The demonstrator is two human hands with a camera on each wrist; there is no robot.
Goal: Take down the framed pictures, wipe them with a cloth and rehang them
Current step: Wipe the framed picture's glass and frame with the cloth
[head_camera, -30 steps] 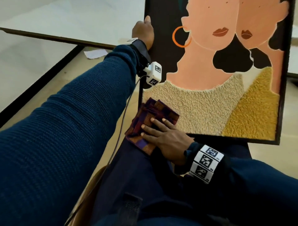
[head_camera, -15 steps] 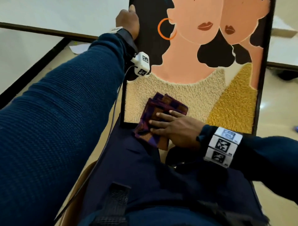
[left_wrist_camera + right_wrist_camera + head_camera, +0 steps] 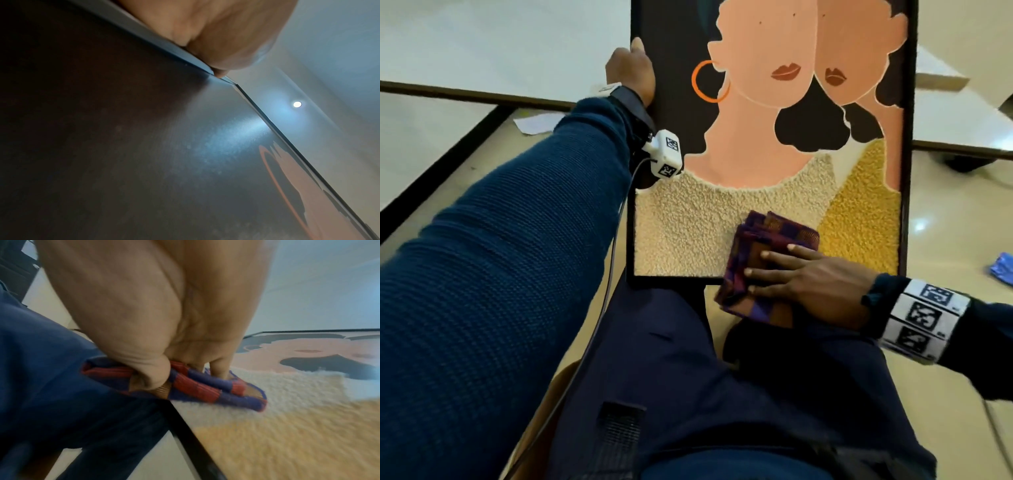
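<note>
Framed picture (image 3: 774, 144) down off the wall, propped upright on the lap, lower edge on the thighs, top leaning away. Being wiped now, not yet rehung.

Left hand (image 3: 631, 73) clamped on the left edge of the frame near the top, thumb on the front, fingers wrapped behind. Right hand (image 3: 811, 284) flat on the folded checked cloth (image 3: 767, 263), fingers nearly straight, pressing it against the bottom of the picture where the cream and yellow areas meet; part of the cloth hanging over the lower frame rail.

For a good wipe: steady hold with the left hand so the frame does not rock or slide off the lap; even, light pressure through the flat palm; long overlapping passes across the full width and up to the faces; cloth kept folded so no loose corner drags. Bottom rail and corners likely worth a pass as well.

Head view alone gives the whole layout: both hands, the lap, the pale floor (image 3: 945, 325) with a scrap of white paper (image 3: 534, 123). Left wrist view alone shows the glossy dark surface (image 3: 164, 146) close up, with faint smudges under a ceiling-light reflection. Right wrist view alone shows the thumb tucked against the cloth (image 3: 195, 386) at the frame's lower edge, though blurred.
</note>
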